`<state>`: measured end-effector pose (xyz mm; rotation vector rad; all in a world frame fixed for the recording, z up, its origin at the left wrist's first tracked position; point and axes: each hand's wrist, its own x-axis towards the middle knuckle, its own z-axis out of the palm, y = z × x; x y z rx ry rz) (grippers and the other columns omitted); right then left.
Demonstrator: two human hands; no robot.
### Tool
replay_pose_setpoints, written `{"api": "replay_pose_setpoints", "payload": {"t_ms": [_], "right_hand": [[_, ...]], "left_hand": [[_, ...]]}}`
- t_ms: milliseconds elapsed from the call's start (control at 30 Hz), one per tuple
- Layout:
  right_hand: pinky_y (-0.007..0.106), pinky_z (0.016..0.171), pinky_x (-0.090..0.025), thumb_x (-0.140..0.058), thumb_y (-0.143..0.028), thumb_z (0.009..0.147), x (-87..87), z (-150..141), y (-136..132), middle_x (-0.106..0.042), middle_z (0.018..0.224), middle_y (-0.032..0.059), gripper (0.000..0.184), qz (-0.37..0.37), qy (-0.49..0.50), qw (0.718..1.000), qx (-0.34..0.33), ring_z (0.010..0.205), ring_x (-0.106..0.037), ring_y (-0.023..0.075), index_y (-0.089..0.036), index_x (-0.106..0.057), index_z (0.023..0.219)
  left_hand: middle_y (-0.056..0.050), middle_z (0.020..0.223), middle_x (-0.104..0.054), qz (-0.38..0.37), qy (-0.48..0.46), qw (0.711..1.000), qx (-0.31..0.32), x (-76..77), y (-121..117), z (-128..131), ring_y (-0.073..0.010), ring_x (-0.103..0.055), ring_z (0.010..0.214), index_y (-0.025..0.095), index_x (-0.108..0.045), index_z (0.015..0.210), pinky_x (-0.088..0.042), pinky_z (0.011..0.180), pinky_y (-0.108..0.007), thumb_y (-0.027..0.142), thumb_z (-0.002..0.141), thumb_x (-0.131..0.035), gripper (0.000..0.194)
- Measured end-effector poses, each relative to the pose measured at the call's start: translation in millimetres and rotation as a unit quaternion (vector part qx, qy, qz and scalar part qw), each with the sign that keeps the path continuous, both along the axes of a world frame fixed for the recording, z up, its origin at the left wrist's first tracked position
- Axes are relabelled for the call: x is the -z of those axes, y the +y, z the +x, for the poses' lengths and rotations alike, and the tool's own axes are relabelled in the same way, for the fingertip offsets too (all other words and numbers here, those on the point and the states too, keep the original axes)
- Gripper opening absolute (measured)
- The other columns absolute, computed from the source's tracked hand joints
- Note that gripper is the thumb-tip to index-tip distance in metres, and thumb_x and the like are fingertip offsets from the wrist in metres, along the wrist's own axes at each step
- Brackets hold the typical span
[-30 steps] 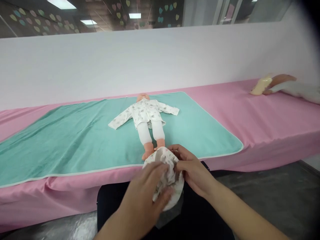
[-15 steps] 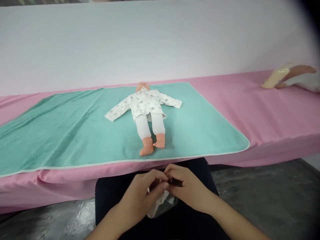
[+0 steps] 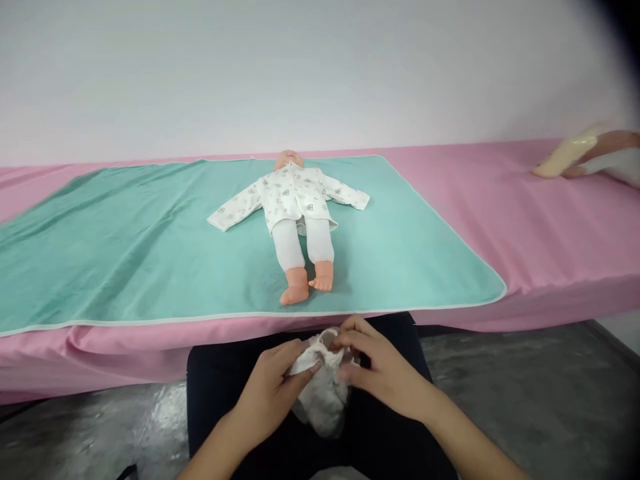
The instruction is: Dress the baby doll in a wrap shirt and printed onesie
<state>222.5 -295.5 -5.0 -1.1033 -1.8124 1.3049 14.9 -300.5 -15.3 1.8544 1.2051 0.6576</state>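
Note:
Over my lap, my left hand (image 3: 273,390) pinches one side of a small white cloth piece (image 3: 325,397) between thumb and fingers. The piece has a gathered rim with an opening at its top and hangs down like a little pouch; its exact kind I cannot make out. On the opposite side, my right hand (image 3: 377,373) has its fingers closed at the rim, partly inside the opening. Beyond my hands a baby doll (image 3: 295,283) lies on its back, bare feet towards me. It wears a white printed jacket (image 3: 295,193) with its sleeves spread, and white leggings.
Under the doll a turquoise blanket (image 3: 410,267) with a white edge lies on a pink-covered table (image 3: 565,233). Another doll's limb (image 3: 607,143) with a cream-coloured piece (image 3: 565,153) shows at the far right. A pale wall (image 3: 300,73) rises behind.
The rim of the white cloth piece has come up into view between my hands, spread wider. My hands have moved slightly apart. The view has shifted a little.

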Motion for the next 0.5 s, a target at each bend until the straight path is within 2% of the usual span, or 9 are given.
{"api": "replay_pose_setpoints", "payload": {"t_ms": [67, 133, 233, 333, 400, 500], "right_hand": [[0.030, 0.079, -0.043, -0.070, -0.040, 0.071, -4.9, -5.0, 1.9, -0.050, 0.097, 0.0040, 0.022, 0.028, -0.008, 0.999, -0.043, 0.090, -0.049, 0.0173, -0.021, -0.064, 0.082], [0.029, 0.076, -0.042, -0.068, -0.039, 0.074, -6.5, -7.1, 4.7, -0.052, 0.089, 0.0032, 0.021, 0.033, 0.028, 0.998, -0.038, 0.085, -0.049, 0.0164, -0.019, -0.061, 0.073], [0.026, 0.058, -0.035, -0.054, -0.039, 0.085, -1.2, -1.0, 9.2, -0.049, 0.067, 0.0005, 0.031, -0.048, 0.148, 0.988, 0.000, 0.061, -0.045, 0.0111, -0.017, -0.054, 0.063], [0.025, 0.049, -0.029, -0.058, -0.046, 0.080, 10.5, 6.9, 12.6, -0.040, 0.053, -0.0013, 0.046, -0.117, 0.256, 0.959, -0.019, 0.049, -0.037, 0.0090, -0.016, -0.043, 0.048], [0.023, 0.045, -0.027, -0.063, -0.049, 0.073, 16.7, 8.6, 15.0, -0.037, 0.048, -0.0028, 0.048, -0.156, 0.331, 0.931, 0.015, 0.045, -0.034, 0.0081, -0.017, -0.041, 0.045], [0.022, 0.041, -0.026, -0.068, -0.049, 0.067, 19.2, 6.9, 19.4, -0.038, 0.047, -0.0032, 0.042, -0.190, 0.413, 0.881, 0.128, 0.043, -0.034, 0.0080, -0.018, -0.047, 0.049]], "left_hand": [[-0.001, 0.076, -0.062, 0.024, 0.014, 0.999, 0.038, -23.6, 9.2, -11.2, -0.0138, -0.055, 0.068, 0.021, -0.063, 0.088, -0.041, 0.063, -0.023, 0.033, 0.088, -0.049, 0.019], [-0.001, 0.077, -0.064, 0.039, 0.038, 0.997, 0.058, -37.8, 15.5, -21.8, -0.0141, -0.057, 0.069, 0.022, -0.065, 0.089, -0.042, 0.064, -0.023, 0.032, 0.087, -0.050, 0.018], [-0.001, 0.083, -0.066, 0.064, 0.070, 0.995, 0.040, -50.7, 22.3, -38.9, -0.0163, -0.058, 0.073, 0.024, -0.067, 0.092, -0.044, 0.064, -0.023, 0.033, 0.084, -0.055, 0.017], [0.000, 0.071, -0.062, 0.070, 0.102, 0.992, 0.035, -65.4, 24.5, -50.0, -0.0139, -0.053, 0.064, 0.020, -0.066, 0.085, -0.040, 0.058, -0.022, 0.033, 0.085, -0.052, 0.019], [0.002, 0.060, -0.053, 0.055, 0.107, 0.992, 0.045, -75.4, 23.6, -51.6, -0.0101, -0.045, 0.054, 0.017, -0.063, 0.075, -0.035, 0.052, -0.020, 0.032, 0.088, -0.047, 0.025], [0.003, 0.053, -0.042, 0.019, 0.041, 0.997, 0.056, -82.8, 22.2, -51.5, -0.0076, -0.037, 0.049, 0.015, -0.055, 0.065, -0.028, 0.046, -0.020, 0.035, 0.089, -0.044, 0.033]]}}
